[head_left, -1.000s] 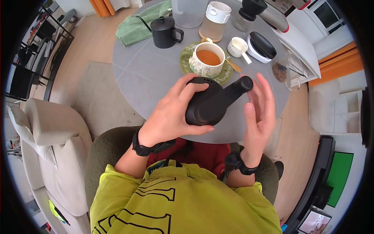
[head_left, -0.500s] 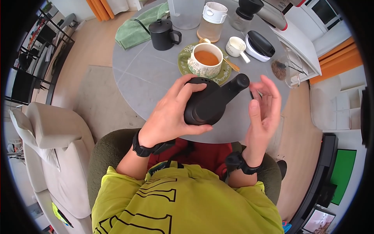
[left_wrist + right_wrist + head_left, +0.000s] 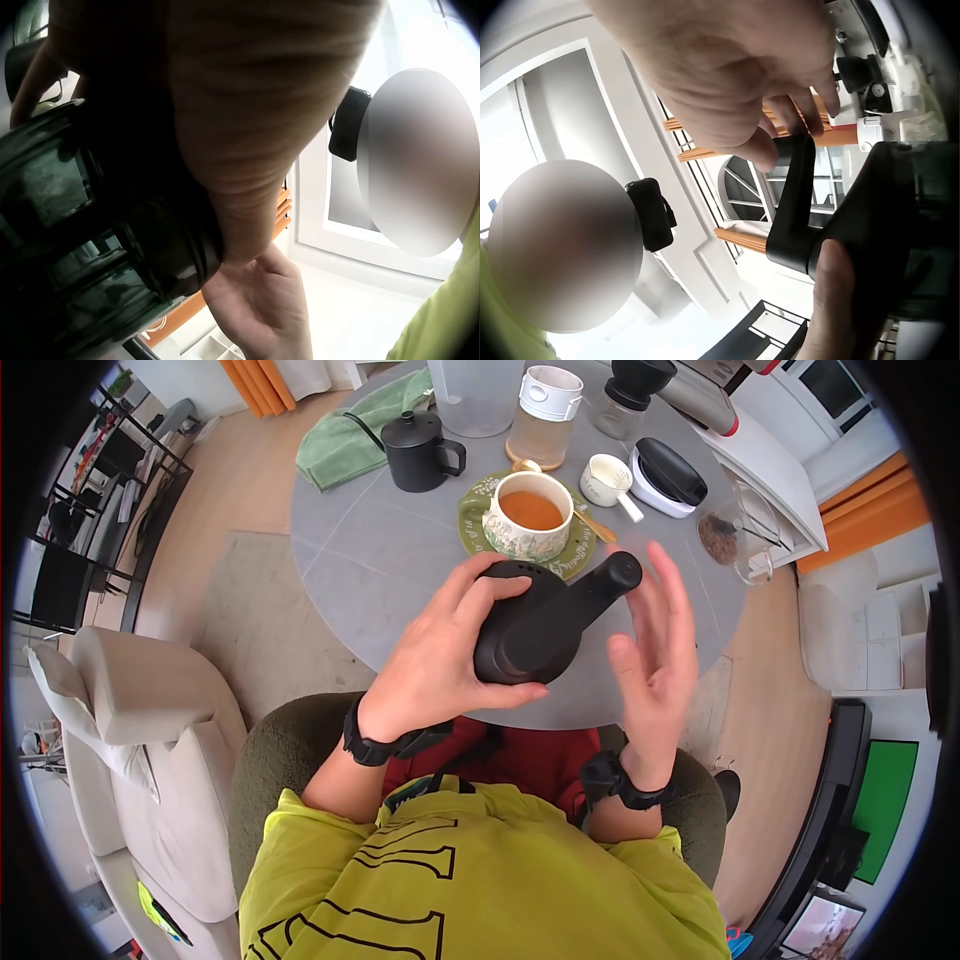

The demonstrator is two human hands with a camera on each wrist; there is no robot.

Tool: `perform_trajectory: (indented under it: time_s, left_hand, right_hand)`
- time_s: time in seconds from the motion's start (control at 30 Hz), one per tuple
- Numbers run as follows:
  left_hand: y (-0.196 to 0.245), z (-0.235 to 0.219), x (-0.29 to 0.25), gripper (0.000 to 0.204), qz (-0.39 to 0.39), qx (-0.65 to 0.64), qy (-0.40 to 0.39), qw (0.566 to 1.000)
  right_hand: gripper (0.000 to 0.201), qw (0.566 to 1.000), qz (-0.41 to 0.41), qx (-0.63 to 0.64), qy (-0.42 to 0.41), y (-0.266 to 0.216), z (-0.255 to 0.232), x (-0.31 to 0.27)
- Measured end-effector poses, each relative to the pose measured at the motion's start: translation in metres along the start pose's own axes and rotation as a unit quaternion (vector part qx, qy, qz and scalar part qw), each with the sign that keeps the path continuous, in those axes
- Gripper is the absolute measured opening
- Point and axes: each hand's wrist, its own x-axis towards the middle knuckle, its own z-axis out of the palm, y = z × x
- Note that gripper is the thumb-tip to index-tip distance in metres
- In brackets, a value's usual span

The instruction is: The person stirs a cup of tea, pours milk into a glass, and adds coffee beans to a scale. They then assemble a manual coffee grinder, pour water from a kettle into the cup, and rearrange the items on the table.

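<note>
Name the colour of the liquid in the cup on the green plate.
Orange-brown; the liquid shows best in the head view.

A round grey table (image 3: 365, 575) stands on a pale wood floor (image 3: 240, 485), with a faded rug (image 3: 270, 595) partly under it. On the left side of the head view are a cream sofa (image 3: 185, 800) and black metal shelving (image 3: 95, 550). Orange curtains (image 3: 257, 385) hang at the top left, an orange curtain (image 3: 870, 510) on the right above white shelves (image 3: 885, 640). A dark-paned opening (image 3: 835, 388), probably a window, shows at the upper right. Bright light washes out the white surfaces (image 3: 352, 292) in the left wrist view.
</note>
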Motion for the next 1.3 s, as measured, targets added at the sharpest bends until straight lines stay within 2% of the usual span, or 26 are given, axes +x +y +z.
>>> perform_trajectory:
  time_s: [0.07,0.17,0.27,0.37,0.47,0.53,0.67,0.77,0.9,0.97,1.1,1.2,1.3]
  left_hand:
    - [-0.001,0.001,0.0,0.078,0.011,0.0,0.021,1.0]
    - [-0.002,0.001,0.0,0.079,0.01,0.001,0.018,1.0]
    - [-0.002,0.001,0.0,0.079,0.013,0.001,0.017,1.0]
    - [-0.003,0.001,0.0,0.079,0.02,0.003,0.019,1.0]
    - [-0.003,0.001,0.0,0.08,0.014,0.005,0.017,1.0]
    - [-0.003,0.001,0.0,0.08,0.014,0.004,0.017,1.0]
    - [-0.003,0.001,0.0,0.08,0.015,-0.001,0.015,1.0]
    - [-0.002,0.0,0.001,0.08,0.017,0.006,0.014,1.0]
    - [-0.003,0.001,0.001,0.08,0.019,0.005,0.014,1.0]
    - [-0.002,0.002,0.001,0.08,0.02,-0.001,0.017,1.0]
    - [-0.002,0.0,0.001,0.079,0.019,0.002,0.016,1.0]
    - [-0.003,0.001,0.001,0.079,0.019,-0.003,0.016,1.0]
    - [-0.002,0.001,0.001,0.08,0.023,0.002,0.017,1.0]
  right_hand:
    - [0.052,1.0,0.009,-0.001,-0.019,0.003,-0.002,-0.002]
    - [0.055,1.0,0.022,-0.022,0.001,0.005,-0.009,-0.002]
    - [0.052,1.0,-0.015,0.003,0.006,0.002,-0.003,0.001]
    - [0.048,1.0,0.015,0.018,-0.011,-0.001,-0.002,-0.002]
    - [0.047,0.999,0.002,-0.038,0.008,0.007,-0.011,-0.004]
    - [0.046,0.999,-0.027,-0.006,0.025,0.01,-0.009,-0.001]
    - [0.044,1.0,-0.002,0.016,0.0,0.002,0.002,-0.002]
    - [0.045,0.999,-0.026,-0.018,0.01,0.008,-0.005,-0.004]
    - [0.047,0.998,-0.033,0.024,0.046,0.007,-0.005,-0.001]
    - [0.047,0.999,-0.03,0.024,-0.001,0.002,0.002,0.0]
    - [0.05,0.999,-0.027,-0.019,-0.038,0.008,-0.009,-0.004]
    - [0.052,1.0,-0.018,-0.012,0.004,0.007,-0.01,-0.002]
    - [0.046,0.998,-0.058,-0.002,0.015,0.005,0.0,0.0]
